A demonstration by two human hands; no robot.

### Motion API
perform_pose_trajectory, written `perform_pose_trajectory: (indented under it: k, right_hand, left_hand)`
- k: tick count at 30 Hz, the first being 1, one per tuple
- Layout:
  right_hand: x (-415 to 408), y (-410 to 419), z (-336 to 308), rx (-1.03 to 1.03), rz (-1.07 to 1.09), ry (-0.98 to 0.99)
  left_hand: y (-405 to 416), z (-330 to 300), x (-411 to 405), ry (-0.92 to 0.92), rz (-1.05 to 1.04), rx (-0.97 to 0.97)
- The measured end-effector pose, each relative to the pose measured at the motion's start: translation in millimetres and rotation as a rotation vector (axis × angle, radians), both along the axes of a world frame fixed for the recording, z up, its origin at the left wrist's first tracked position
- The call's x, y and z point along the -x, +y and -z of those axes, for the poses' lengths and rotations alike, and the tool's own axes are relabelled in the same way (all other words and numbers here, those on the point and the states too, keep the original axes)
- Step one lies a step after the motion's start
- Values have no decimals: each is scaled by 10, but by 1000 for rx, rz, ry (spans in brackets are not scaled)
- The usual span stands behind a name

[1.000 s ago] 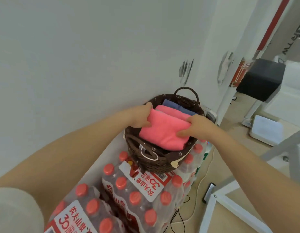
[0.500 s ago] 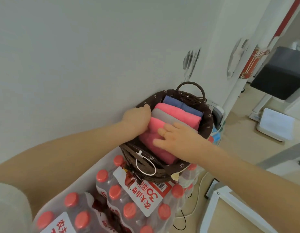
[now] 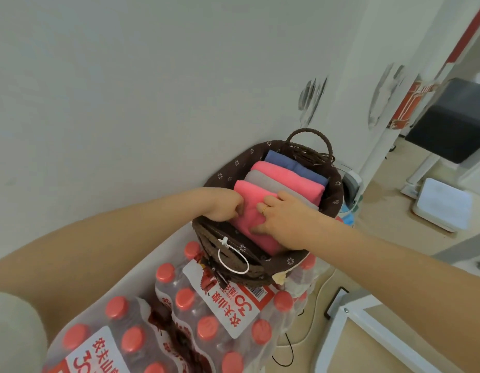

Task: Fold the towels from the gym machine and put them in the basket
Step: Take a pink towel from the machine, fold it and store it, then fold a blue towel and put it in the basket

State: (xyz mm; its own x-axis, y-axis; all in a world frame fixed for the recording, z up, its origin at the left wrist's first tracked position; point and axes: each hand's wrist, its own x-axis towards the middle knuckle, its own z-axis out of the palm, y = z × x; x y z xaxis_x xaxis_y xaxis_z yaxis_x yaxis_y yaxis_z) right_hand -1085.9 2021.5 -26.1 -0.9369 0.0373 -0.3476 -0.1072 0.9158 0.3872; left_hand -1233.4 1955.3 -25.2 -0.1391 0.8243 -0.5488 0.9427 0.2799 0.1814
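Inside the one basket point(image 3: 271, 261) stand four folded towels: two pink point(image 3: 249, 208) point(image 3: 287, 177), one grey point(image 3: 260, 179), one blue point(image 3: 292, 164). Two hands point(image 3: 222, 204) point(image 3: 284, 218) reach into the basket. Under the basket lie two packs of bottles point(image 3: 228, 305) point(image 3: 104, 343).

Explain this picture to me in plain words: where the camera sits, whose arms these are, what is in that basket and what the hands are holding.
No machine here: the camera is worn on a person's head and looks forward and down, so the two bare arms are that person's own. The brown wicker basket stands on shrink-wrapped packs of red-capped water bottles by a white wall. Four folded towels sit in it in a row: a blue towel at the far end, a pink towel, a grey towel, then the nearest pink towel. The left hand grips that nearest towel's edge with curled fingers; the right hand presses on it with fairly straight fingers, wearing a ring.
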Motion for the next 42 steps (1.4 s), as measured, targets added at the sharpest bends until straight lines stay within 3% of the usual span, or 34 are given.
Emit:
perform_pose_trajectory:
  k: [3,5,9,12,14,16,20,24,32,42]
  right_hand:
    - [-67,74,-208,190,111,-5]
    - [-111,53,-329,315,111,180]
    - [-26,-420,-516,770,119,615]
    - [252,-1021,-509,870,64,672]
    - [402,-1484,-465,845,-36,661]
    - [470,-1952,-373,835,-130,571]
    - [374,-2862,-55,860,-268,201]
    - [24,-3663,196,820,-463,47]
    - [-1461,-5176,517,825,-797,-174]
    - [-3499,-6912,655,818,-1161,-452]
  left_hand:
    - [-18,-109,12,-66,-18,36]
    - [-129,-265,7,-65,-42,-36]
    - [-735,-549,0,-167,-235,-434]
    - [-1487,-545,10,-120,-499,-726]
    - [-2079,-445,-90,-63,-662,-786]
    - [-2667,-291,-278,22,-780,-733]
    - [-3779,21,-878,104,-988,-559]
    - [-4726,184,-1724,151,-1284,-478]
    - [-6172,493,-4011,175,-1802,-475]
    - [-7209,697,-6795,220,-2369,-533]
